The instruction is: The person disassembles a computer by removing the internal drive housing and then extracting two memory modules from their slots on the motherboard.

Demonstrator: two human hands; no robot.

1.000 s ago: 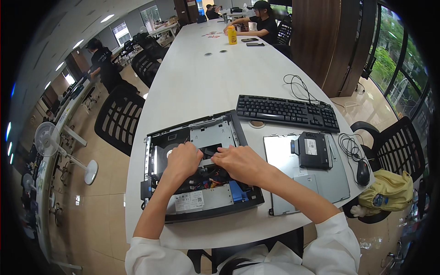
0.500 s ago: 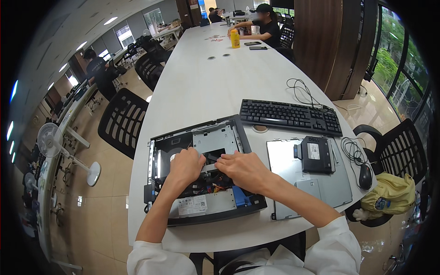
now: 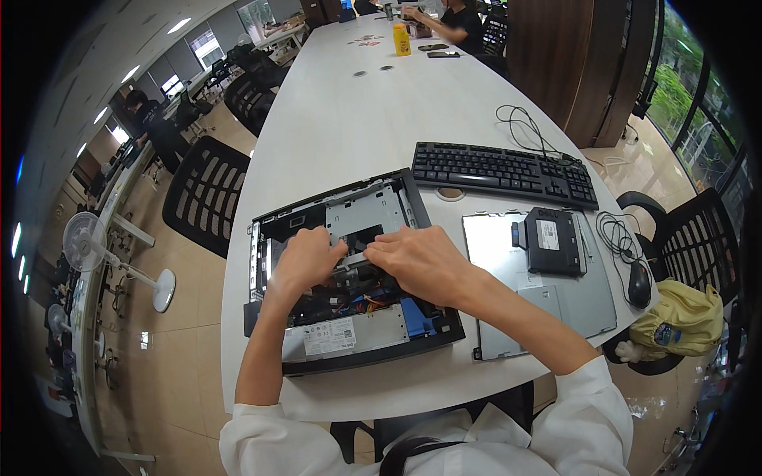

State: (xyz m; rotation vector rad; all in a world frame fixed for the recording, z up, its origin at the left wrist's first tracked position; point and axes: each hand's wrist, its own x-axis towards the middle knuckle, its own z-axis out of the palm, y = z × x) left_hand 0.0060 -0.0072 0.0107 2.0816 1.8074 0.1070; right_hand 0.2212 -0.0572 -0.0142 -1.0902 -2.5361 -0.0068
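An open desktop computer case [image 3: 298, 369] lies flat on the white table in front of me. Inside it, a grey metal drive bracket [image 3: 357, 210] covers the far right part. My left hand [image 3: 305, 258] is closed at the bracket's near left edge, thumb pointing right. Opposite it, my right hand [image 3: 417, 258] has curled fingers pressed on the bracket's near side, by a dark opening. The fingertips are partly hidden. Closer to me lie coloured cables [image 3: 369, 304], a silver power supply [image 3: 329, 337] with a white label, and a blue plastic piece [image 3: 418, 317].
Right of the case, a metal side panel [image 3: 508, 337] carries a black optical drive [image 3: 556, 246]. A black keyboard [image 3: 504, 173] lies behind it; a mouse [image 3: 638, 285] with coiled cable sits at the table's right edge. A yellow bottle [image 3: 402, 40] stands farther back, near another person [image 3: 456, 28].
The view has tilted down, so the table's things sit higher in the picture. Both hands stay at the bracket, which looks slightly shifted; I cannot tell whether it moved.
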